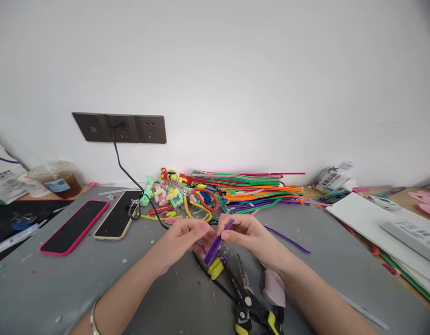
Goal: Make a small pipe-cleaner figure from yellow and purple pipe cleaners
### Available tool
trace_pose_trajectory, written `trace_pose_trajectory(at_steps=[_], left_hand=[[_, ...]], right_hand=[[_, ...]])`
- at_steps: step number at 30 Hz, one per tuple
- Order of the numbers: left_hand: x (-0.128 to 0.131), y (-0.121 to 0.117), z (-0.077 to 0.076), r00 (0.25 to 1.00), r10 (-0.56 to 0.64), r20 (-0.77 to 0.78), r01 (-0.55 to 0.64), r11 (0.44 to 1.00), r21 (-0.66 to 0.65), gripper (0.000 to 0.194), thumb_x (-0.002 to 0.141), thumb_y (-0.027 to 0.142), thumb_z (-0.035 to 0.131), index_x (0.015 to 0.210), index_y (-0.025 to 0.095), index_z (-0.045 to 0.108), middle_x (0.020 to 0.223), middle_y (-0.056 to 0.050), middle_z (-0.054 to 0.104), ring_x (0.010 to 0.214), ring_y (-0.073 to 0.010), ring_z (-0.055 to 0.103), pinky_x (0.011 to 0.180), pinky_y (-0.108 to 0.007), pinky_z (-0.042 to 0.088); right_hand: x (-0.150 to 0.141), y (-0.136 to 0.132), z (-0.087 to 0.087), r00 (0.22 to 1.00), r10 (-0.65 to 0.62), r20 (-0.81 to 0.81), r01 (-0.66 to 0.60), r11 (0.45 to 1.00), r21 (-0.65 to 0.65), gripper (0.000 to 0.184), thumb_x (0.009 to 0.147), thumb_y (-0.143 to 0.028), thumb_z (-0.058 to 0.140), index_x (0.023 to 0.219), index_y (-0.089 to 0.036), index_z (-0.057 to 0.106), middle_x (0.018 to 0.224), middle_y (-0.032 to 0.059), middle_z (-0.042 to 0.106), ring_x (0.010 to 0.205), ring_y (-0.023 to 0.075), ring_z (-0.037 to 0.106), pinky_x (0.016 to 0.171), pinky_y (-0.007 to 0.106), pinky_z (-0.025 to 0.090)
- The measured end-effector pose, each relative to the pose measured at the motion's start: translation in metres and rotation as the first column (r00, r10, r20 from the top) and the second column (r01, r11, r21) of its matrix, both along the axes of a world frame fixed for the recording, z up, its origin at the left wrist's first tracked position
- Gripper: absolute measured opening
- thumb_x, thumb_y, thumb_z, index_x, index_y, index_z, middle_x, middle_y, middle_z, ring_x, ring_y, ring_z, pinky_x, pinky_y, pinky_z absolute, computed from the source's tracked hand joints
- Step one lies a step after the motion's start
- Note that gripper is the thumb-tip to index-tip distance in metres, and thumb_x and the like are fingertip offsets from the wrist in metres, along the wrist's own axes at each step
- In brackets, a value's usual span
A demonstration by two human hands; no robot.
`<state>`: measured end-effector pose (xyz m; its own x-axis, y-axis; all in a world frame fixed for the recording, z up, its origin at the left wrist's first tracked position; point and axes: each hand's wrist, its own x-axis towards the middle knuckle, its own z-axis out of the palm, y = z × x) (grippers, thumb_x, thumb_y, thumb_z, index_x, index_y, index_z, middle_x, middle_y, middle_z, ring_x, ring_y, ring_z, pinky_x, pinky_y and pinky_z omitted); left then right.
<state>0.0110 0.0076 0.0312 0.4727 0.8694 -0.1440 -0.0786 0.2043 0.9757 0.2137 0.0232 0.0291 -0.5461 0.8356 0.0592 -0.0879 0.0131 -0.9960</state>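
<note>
Both hands meet over the middle of the grey mat around a purple pipe cleaner [212, 251] folded into a narrow, flattened bundle. Thumb and fingers of my right hand [248, 235] pinch its upper part. My left hand [187, 237] curls round its left side, with some fingers hidden behind it. Just below lies a small yellow folded piece [216, 269]. Black pliers with yellow-marked handles [248, 302] rest under the hands, their jaws pointing up towards the bundle. Beside them, partly beneath my right forearm, is a pale pinkish block [274, 288].
Bundled coloured pipe cleaners [264, 190] lie along the wall, beside a heap of small fuzzy figures [166, 193]. Two phones, one pink-edged [75, 227] and one beige-edged [117, 215], lie left. A black cable [122, 165] runs from the socket. White boards [368, 223] sit right.
</note>
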Motion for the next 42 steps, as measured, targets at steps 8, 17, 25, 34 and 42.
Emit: trace_pose_trajectory(at_steps=[8,17,25,34,42], left_hand=[[0.000,-0.002,-0.002,0.993,-0.118,-0.007,0.113,0.965,-0.238,0.030,0.062,0.039,0.087,0.070,0.013,0.073,0.059,0.000,0.062,0.046,-0.0070,0.050,0.043,-0.018,0.038],[0.003,-0.002,-0.002,0.997,0.008,0.076,0.011,0.970,-0.244,0.034,0.061,0.037,0.089,0.066,0.013,0.065,0.059,0.000,0.064,0.051,-0.0074,0.058,0.052,-0.018,0.046],[0.006,0.000,-0.004,0.973,0.162,0.162,-0.125,0.968,-0.217,0.036,0.066,0.039,0.086,0.064,0.015,0.059,0.056,0.002,0.062,0.051,-0.0072,0.056,0.049,-0.017,0.040],[0.013,-0.002,-0.008,0.918,0.313,0.243,-0.263,0.940,-0.217,0.031,0.063,0.035,0.089,0.073,0.014,0.069,0.059,0.002,0.064,0.053,-0.0052,0.057,0.052,-0.014,0.044],[0.013,-0.002,-0.008,0.889,0.405,0.211,-0.384,0.913,-0.138,0.033,0.062,0.039,0.088,0.077,0.016,0.069,0.064,0.001,0.067,0.060,-0.0111,0.066,0.057,-0.018,0.051]], right_hand=[[-0.002,-0.003,0.003,0.987,0.159,0.006,-0.159,0.987,-0.032,0.022,0.082,-0.036,0.075,0.081,-0.015,0.069,0.077,-0.0003,0.064,0.071,0.0110,0.058,0.068,0.024,0.045],[-0.009,-0.005,-0.005,0.996,-0.087,-0.014,0.088,0.989,0.119,0.024,0.086,-0.040,0.069,0.083,-0.018,0.064,0.078,0.0007,0.062,0.069,0.0127,0.058,0.065,0.025,0.050],[-0.013,-0.014,-0.004,0.958,-0.279,0.063,0.197,0.803,0.562,0.010,0.093,-0.025,0.061,0.085,-0.020,0.067,0.096,0.0095,0.070,0.085,0.0190,0.067,0.075,0.032,0.054],[-0.013,-0.014,-0.005,0.938,-0.339,0.067,0.171,0.623,0.764,0.013,0.091,-0.013,0.059,0.082,-0.021,0.063,0.106,0.0114,0.070,0.092,0.0191,0.069,0.074,0.029,0.057],[-0.016,-0.016,-0.013,0.868,-0.474,0.147,0.129,0.502,0.855,0.014,0.089,-0.017,0.064,0.102,-0.023,0.066,0.103,0.0103,0.068,0.088,0.0196,0.067,0.070,0.029,0.056]])
